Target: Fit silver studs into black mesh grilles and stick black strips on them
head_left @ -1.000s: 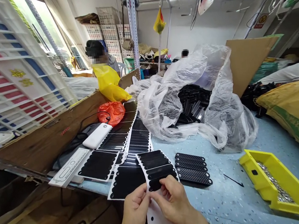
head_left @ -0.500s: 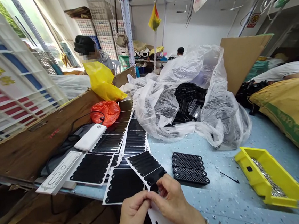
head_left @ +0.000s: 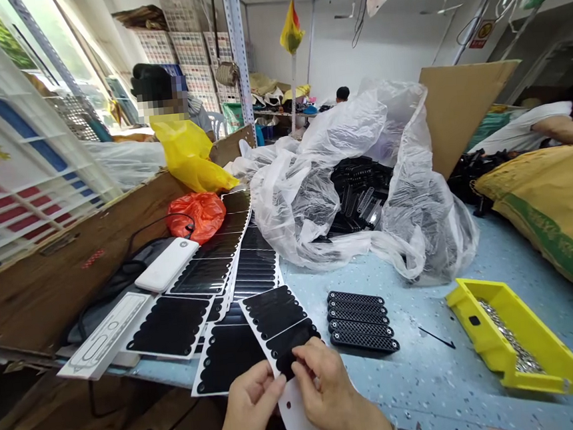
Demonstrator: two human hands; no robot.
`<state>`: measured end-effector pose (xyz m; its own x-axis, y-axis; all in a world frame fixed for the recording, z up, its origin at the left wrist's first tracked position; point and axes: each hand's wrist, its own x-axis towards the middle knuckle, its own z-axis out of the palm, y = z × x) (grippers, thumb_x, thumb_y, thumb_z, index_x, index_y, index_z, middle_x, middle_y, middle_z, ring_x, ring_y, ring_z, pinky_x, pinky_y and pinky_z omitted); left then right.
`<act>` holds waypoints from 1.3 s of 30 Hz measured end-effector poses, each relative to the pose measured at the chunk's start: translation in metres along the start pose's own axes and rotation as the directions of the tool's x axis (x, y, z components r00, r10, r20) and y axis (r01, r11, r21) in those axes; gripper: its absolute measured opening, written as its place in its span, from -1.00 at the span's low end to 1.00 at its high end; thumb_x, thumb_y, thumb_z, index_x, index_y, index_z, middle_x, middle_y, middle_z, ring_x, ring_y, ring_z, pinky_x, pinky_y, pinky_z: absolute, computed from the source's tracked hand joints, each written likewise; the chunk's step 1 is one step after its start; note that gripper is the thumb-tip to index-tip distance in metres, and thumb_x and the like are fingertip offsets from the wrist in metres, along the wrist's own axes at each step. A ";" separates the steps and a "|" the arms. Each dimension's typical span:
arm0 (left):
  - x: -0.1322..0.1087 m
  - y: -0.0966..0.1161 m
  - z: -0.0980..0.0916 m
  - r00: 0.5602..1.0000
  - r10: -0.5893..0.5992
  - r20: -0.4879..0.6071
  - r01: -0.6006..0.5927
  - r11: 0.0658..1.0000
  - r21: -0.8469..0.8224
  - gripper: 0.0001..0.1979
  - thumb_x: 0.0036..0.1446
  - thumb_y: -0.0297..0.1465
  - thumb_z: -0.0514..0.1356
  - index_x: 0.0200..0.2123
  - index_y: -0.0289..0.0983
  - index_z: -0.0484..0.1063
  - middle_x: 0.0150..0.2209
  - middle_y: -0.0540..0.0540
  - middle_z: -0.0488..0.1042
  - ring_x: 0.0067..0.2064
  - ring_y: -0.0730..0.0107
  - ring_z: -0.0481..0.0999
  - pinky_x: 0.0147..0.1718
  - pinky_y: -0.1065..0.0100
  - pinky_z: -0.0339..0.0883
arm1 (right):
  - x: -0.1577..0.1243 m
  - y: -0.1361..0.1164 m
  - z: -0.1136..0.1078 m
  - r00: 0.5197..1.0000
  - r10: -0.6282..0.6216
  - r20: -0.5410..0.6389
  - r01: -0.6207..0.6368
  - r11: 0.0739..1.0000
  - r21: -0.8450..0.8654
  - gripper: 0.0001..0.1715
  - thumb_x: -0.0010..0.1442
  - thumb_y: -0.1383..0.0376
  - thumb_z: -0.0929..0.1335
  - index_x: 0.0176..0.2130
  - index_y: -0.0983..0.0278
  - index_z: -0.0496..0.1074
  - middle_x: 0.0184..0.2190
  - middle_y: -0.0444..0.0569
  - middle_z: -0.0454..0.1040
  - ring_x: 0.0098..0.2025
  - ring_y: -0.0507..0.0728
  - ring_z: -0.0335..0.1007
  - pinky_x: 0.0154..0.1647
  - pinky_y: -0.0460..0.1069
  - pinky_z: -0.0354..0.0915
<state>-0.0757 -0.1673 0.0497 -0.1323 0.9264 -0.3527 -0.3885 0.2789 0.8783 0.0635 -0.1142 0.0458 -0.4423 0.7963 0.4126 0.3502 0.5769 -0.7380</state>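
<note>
Both my hands are low at the centre of the view. My left hand (head_left: 247, 409) grips the edge of a white backing sheet (head_left: 299, 421) punched with round holes. My right hand (head_left: 329, 388) pinches at a black rounded adhesive strip (head_left: 292, 345) on that sheet, and several more strips lie above it. Beyond my hands, more white-edged sheets of black strips (head_left: 222, 281) overlap in a long row on the blue speckled table (head_left: 416, 377). To the right of my right hand lie several black mesh plates (head_left: 361, 322) side by side.
A yellow bin (head_left: 512, 336) of small metal parts sits at the right. A clear plastic bag (head_left: 285, 202) holds black parts. A power bank (head_left: 166, 265), white template (head_left: 104, 337), orange bag (head_left: 197, 217) and large sack (head_left: 550, 198) surround the table. A seated person (head_left: 166, 102) is at the back.
My hands have drawn slightly apart on the sheet, and the sheet's lower part shows more. The whole scene has shifted left and up in view as my head turned.
</note>
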 end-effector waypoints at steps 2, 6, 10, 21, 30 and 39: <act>0.000 0.005 0.004 0.997 -0.071 -0.034 0.066 0.990 -0.125 -0.67 0.02 -0.18 0.29 -0.27 -0.34 0.54 -0.48 -0.11 0.50 -0.49 0.38 0.43 -0.51 0.40 0.34 | -0.001 -0.002 0.001 0.994 0.059 0.089 -0.062 0.997 0.036 -0.77 0.14 0.48 0.25 -0.21 0.29 0.40 -0.38 -0.02 0.37 -0.35 0.10 0.36 -0.34 -0.01 0.32; 0.000 0.012 0.005 0.997 -0.075 0.005 0.074 0.972 -0.223 -0.71 0.07 -0.21 0.25 -0.30 -0.35 0.54 -0.47 -0.12 0.50 -0.52 0.46 0.39 -0.53 0.43 0.31 | -0.004 -0.003 0.006 0.987 0.142 0.081 -0.150 0.983 0.102 -0.76 0.11 0.43 0.31 -0.16 0.35 0.41 -0.36 0.00 0.37 -0.40 0.09 0.36 -0.37 0.00 0.33; 0.000 0.015 0.000 0.998 -0.021 0.064 0.032 0.984 -0.173 -0.78 0.05 -0.30 0.28 -0.33 -0.37 0.56 -0.49 -0.08 0.45 -0.51 0.52 0.33 -0.55 0.50 0.25 | -0.005 -0.003 0.006 0.984 0.162 0.077 -0.169 0.982 0.084 -0.76 0.07 0.40 0.36 -0.19 0.35 0.44 -0.40 -0.02 0.37 -0.40 0.11 0.35 -0.38 0.01 0.31; -0.002 0.007 0.012 0.989 0.042 0.139 -0.038 0.999 -0.033 -0.70 0.07 -0.24 0.25 -0.50 -0.39 0.53 -0.66 -0.05 0.37 -0.61 0.52 0.30 -0.59 0.47 0.14 | 0.006 -0.017 -0.009 0.982 0.179 0.067 -0.190 0.952 0.240 -0.90 0.11 0.35 0.38 -0.31 0.30 0.51 -0.48 -0.08 0.39 -0.46 0.05 0.36 -0.44 -0.07 0.30; 0.001 0.007 0.018 0.999 -0.050 0.007 0.048 0.986 0.159 -0.56 -0.05 -0.08 0.28 -0.69 -0.33 0.46 -0.69 -0.06 0.42 -0.58 0.42 0.37 -0.48 0.42 0.28 | -0.005 -0.014 -0.019 0.987 0.150 0.060 -0.160 0.950 0.268 -0.77 0.09 0.44 0.35 -0.22 0.27 0.54 -0.42 -0.03 0.54 -0.41 0.07 0.45 -0.38 -0.10 0.37; -0.009 0.003 0.015 0.999 -0.023 -0.026 0.031 0.918 0.395 -0.53 0.00 -0.02 0.20 -0.66 -0.29 0.45 -0.61 -0.06 0.44 -0.47 0.34 0.43 -0.40 0.40 0.31 | -0.001 -0.020 -0.030 0.975 0.173 0.140 -0.199 0.960 0.197 -0.81 0.17 0.37 0.32 -0.42 0.25 0.51 -0.51 -0.08 0.50 -0.42 0.07 0.43 -0.34 -0.10 0.32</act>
<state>-0.0624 -0.1710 0.0599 -0.1474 0.9128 -0.3809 -0.0008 0.3850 0.9229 0.0817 -0.1206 0.0765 -0.4861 0.8508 0.1996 0.2614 0.3595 -0.8958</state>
